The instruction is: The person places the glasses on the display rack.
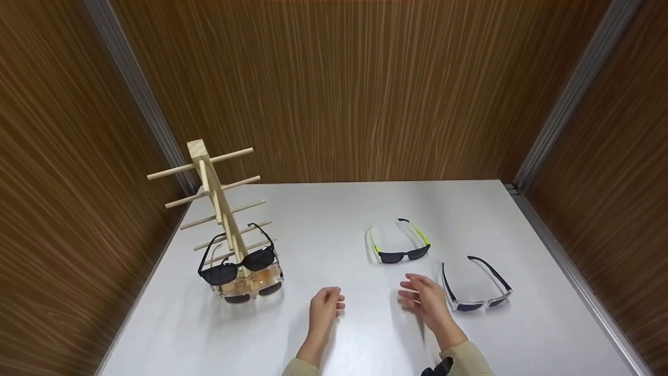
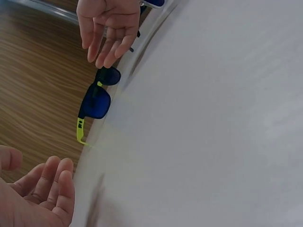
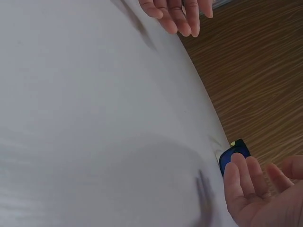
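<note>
My left hand (image 1: 324, 309) hovers over the front middle of the white table, its fingers loosely curled around nothing. To its right my right hand (image 1: 427, 302) is held with fingers spread and relaxed, also holding nothing. Just beyond the right hand lie sunglasses with yellow-green temples (image 1: 392, 257), lenses toward me and temples pointing back. Sunglasses with a clear front and dark temples (image 1: 469, 306) lie close by on the right of that hand. In the left wrist view both palms show, with the yellow-green sunglasses (image 2: 97, 101) between them.
A wooden display rack (image 1: 222, 209) with several pegs stands at the left. Black sunglasses (image 1: 222, 273) hang on its lower part, above glasses with orange-tinted lenses (image 1: 266, 275) and another dark-lensed pair (image 1: 238, 299). Wood-grain panels (image 1: 365, 94) enclose the white table (image 1: 334, 219) at back and sides.
</note>
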`<state>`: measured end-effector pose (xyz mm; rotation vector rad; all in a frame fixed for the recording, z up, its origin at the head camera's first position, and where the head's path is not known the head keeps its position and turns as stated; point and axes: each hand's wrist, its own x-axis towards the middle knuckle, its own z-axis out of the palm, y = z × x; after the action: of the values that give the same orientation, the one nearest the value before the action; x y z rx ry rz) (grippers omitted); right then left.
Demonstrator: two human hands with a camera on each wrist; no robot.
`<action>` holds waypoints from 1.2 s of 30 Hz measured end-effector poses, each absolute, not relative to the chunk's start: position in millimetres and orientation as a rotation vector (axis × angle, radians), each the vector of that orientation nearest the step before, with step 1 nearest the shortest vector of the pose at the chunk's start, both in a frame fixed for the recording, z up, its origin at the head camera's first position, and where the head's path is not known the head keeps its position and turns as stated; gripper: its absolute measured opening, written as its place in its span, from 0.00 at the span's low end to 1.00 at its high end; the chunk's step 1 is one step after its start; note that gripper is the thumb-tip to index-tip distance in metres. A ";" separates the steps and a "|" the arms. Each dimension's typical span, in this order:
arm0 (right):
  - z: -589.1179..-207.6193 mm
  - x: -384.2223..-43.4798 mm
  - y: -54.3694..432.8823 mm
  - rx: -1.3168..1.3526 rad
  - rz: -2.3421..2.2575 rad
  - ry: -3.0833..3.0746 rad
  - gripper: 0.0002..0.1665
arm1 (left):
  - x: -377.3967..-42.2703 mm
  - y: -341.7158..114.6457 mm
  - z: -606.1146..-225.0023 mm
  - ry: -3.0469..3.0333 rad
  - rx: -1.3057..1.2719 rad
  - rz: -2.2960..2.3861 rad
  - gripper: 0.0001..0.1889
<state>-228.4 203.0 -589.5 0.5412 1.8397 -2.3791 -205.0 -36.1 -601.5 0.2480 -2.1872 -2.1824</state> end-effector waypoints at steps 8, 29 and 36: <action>-584.5 -231.8 216.3 0.539 -2.351 1.894 0.21 | -213.5 -26.5 -597.3 -2.194 0.195 -2.176 0.16; -559.7 -243.0 256.9 0.547 -2.369 1.926 0.26 | -233.9 9.1 -596.3 -2.171 0.245 -2.237 0.15; -551.2 -251.5 268.0 0.579 -2.339 1.944 0.27 | -241.6 17.1 -594.3 -2.169 0.251 -2.236 0.15</action>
<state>-251.5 268.0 -551.2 0.5790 1.9442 -2.3395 -241.6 17.1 -594.3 0.2515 -2.1691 -2.2357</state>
